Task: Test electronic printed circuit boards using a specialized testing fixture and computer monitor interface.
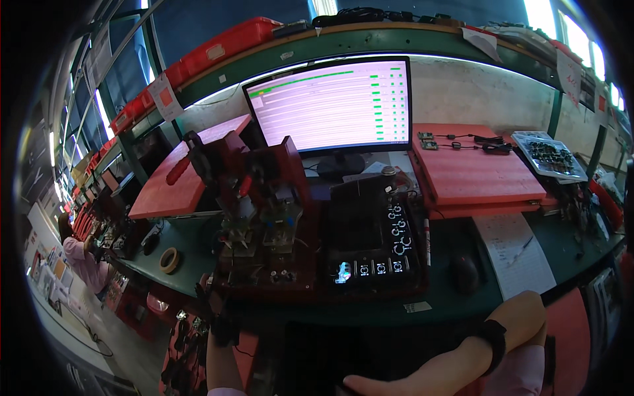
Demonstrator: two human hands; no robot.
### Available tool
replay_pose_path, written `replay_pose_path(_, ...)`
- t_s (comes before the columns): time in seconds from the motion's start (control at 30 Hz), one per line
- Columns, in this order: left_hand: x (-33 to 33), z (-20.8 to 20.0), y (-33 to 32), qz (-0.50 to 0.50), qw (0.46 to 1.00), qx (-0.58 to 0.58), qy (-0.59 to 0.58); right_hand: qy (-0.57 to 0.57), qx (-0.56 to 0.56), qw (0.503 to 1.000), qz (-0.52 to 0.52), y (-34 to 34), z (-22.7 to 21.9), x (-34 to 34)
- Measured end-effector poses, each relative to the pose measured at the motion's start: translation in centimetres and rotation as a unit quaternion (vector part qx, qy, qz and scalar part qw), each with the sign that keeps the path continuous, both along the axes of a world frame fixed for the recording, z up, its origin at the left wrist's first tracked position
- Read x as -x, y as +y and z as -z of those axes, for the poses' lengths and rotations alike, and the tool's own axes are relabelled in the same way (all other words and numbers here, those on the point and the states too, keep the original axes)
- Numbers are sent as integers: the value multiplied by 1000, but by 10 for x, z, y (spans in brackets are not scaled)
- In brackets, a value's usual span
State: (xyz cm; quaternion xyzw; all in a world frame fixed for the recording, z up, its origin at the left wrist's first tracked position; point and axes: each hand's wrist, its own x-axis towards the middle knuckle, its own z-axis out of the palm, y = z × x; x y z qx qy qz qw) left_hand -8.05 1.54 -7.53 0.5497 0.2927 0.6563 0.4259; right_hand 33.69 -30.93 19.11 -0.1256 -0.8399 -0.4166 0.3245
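My left forearm comes up from the lower edge with a dark band at the wrist. The left hand (212,296) is in shadow beside the front left corner of a dark red test fixture (264,280); its fingers are hard to make out. That fixture carries toggle clamps with red handles (246,186) above clear plates (281,234). My right arm, with a black wristband (492,340), bends in from the right. The right hand (403,385) lies low at the bottom edge, its thumb stretched to the left and its other fingers out of sight.
Right of the fixture stands a black box with lit digits (398,228). Behind are a lit monitor (330,105) and pink foam boards (482,175) bearing small circuit boards (428,142). A mouse (466,272), a paper sheet (518,257) and a tape roll (170,260) lie on the bench.
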Motion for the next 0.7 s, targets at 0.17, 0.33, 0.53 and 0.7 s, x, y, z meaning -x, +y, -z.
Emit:
replay_pose_path(0.17,-9,-19,-22,30,999,1,-25,-25,70,997,7,30,3,-21)
replay_pose_path(0.33,-56,-37,-38,-73,995,12,-70,-5,196,972,126,64,0,-46)
replay_pose_path(0.53,-51,-45,-38,-210,969,40,127,58,330,930,150,106,0,-71)
replay_pose_path(0.7,-73,-63,-49,-245,953,-16,177,66,375,910,164,121,6,-71)
